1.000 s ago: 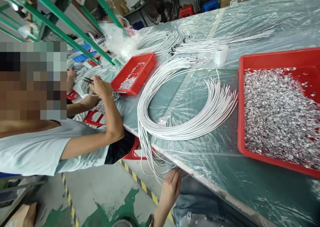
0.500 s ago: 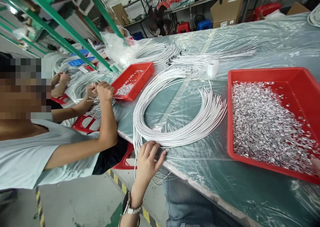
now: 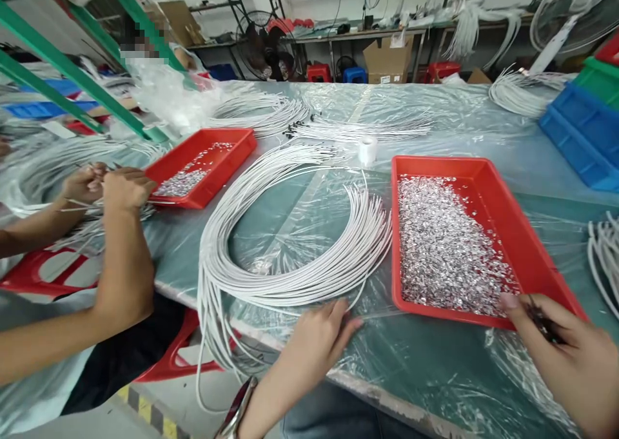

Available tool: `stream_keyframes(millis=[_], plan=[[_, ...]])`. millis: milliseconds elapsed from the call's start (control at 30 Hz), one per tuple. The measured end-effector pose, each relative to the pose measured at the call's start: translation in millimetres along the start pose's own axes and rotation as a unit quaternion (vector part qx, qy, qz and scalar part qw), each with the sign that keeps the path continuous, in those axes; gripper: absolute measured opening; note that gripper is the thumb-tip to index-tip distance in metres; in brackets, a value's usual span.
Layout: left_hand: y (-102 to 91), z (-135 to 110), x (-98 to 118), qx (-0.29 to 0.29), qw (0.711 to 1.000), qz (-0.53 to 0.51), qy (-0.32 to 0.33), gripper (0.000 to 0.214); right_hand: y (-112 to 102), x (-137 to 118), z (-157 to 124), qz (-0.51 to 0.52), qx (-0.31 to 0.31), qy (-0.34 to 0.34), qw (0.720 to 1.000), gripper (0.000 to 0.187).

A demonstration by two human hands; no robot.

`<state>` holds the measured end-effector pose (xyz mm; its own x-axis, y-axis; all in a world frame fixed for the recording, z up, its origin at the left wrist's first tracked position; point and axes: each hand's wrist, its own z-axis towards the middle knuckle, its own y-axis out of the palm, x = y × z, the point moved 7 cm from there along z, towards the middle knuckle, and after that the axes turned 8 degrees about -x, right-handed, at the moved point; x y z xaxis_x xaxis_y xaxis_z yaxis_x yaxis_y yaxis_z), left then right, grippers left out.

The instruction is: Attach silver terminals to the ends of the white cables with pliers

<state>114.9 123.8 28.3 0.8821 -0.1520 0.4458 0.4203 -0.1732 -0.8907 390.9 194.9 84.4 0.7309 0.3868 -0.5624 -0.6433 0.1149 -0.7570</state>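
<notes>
A large coil of white cables (image 3: 285,287) lies on the plastic-covered table. My left hand (image 3: 314,339) is at its near edge, with fingers closed on a single white cable (image 3: 360,292) that bends out from the bundle. To the right is a red tray (image 3: 525,233) heaped with small shiny metal pieces (image 3: 445,252). My right hand (image 3: 568,355) is at the tray's near right corner, its fingers curled around something dark and metallic (image 3: 544,320) that is too blurred to name.
A co-worker's hands (image 3: 113,184) work at the left beside a smaller red tray (image 3: 232,149). Behind the coil stand a white roll (image 3: 367,149) and more cables (image 3: 362,129). Blue crates (image 3: 580,136) are at the far right. Green posts (image 3: 72,65) slant across the left.
The view has turned right. My left hand has gone from resting with spread fingers on the coil's edge to closing on one cable. My right hand has come further into view, its fingers curled.
</notes>
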Motion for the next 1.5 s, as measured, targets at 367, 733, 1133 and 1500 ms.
stream_keyframes(millis=[367,733,1133,1500], plan=[[-28.1,22.6,24.8,0.071,0.964,-0.252,0.043,0.041,8.3,1.4,-3.4,0.023,-0.038,-0.008,0.999,0.027],[-6.7,42.2,85.9,0.032,0.927,-0.348,0.138,0.022,18.6,-18.0,-3.5,0.119,-0.105,-0.039,0.987,0.019],[10.6,48.5,87.6,-0.02,0.911,-0.386,0.142,0.021,37.6,-43.5,-14.1,0.182,-0.212,-0.09,0.956,0.017],[15.7,44.8,86.6,-0.055,0.901,-0.406,0.141,0.021,57.5,-47.2,-19.7,0.223,-0.289,-0.049,0.93,0.011]])
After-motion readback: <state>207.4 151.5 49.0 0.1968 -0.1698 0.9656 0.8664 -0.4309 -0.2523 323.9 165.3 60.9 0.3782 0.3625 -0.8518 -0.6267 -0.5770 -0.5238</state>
